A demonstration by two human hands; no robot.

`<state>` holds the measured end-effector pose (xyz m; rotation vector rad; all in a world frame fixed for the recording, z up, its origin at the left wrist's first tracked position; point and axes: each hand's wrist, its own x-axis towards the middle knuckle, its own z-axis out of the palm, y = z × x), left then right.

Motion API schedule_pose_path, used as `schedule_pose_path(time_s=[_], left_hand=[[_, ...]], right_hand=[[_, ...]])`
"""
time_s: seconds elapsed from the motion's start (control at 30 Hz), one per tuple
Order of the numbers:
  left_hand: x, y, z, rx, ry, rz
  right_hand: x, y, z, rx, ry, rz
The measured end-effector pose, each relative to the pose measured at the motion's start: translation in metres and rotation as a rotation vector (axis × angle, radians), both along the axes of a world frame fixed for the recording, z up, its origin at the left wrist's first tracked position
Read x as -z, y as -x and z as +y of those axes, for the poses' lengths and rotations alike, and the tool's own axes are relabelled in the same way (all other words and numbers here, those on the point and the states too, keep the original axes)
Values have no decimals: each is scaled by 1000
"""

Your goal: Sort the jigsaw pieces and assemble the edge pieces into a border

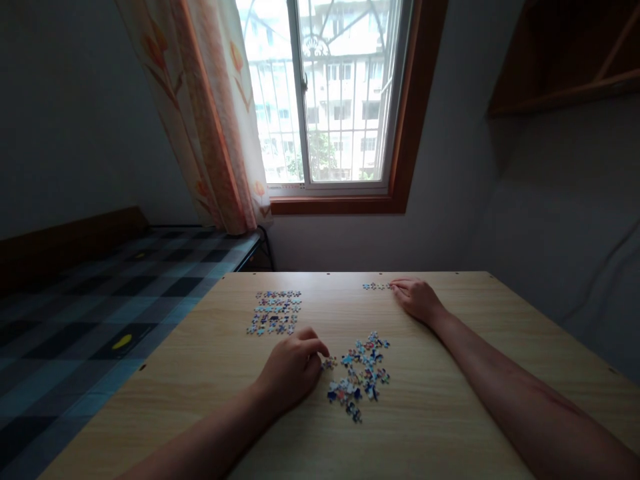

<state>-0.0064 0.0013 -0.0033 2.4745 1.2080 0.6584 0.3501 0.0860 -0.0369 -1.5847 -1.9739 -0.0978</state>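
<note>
Jigsaw pieces, small blue-and-multicoloured cardboard ones, lay in a loose scattered pile [360,377] near the front middle of the pale wood-grain worktop [450,427]. Left hand [293,370] sat just left of the pile, fingers curled, tips down on a single stray piece [329,363] at the pile's edge; pinched or only touched, could not tell. Right hand [417,299] lay palm down and loosely spread at the far side, fingertips touching the end of a short joined strip of pieces [377,287]. A flat joined rectangular patch of pieces [275,312] sat far left, well apart from both hands.

Judgement: to lift the stray piece well, grip it by its edges with thumb and forefinger and raise it straight up so neighbours in the pile are not dragged along; the right hand should press lightly so the strip does not slide or come apart.

Containers: no box or tray showed; all pieces lay bare on the worktop. A dark wooden wall shelf [565,60] hung top right, contents too dark to tell.
</note>
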Motion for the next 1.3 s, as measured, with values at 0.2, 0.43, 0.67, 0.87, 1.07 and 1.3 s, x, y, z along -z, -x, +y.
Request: schedule_pose_path(time_s=[0.2,0.43,0.67,0.87,1.07,1.3], left_hand=[[0,0,0,9,13,41],[3,-1,1,-24,-15,114],[1,-2,-1,-14,-34,164],[2,-1,0,-6,-26,144],[2,0,0,-4,-24,151],[4,0,0,0,-28,155]], right_hand=[[-7,14,-11,-227,-110,28],[-15,38,-27,-465,-52,-55],[-6,37,-22,-482,23,-101],[-4,32,-19,-438,-8,-64],[-7,37,-23,-498,48,-76],[-3,32,-16,-363,-85,-60]])
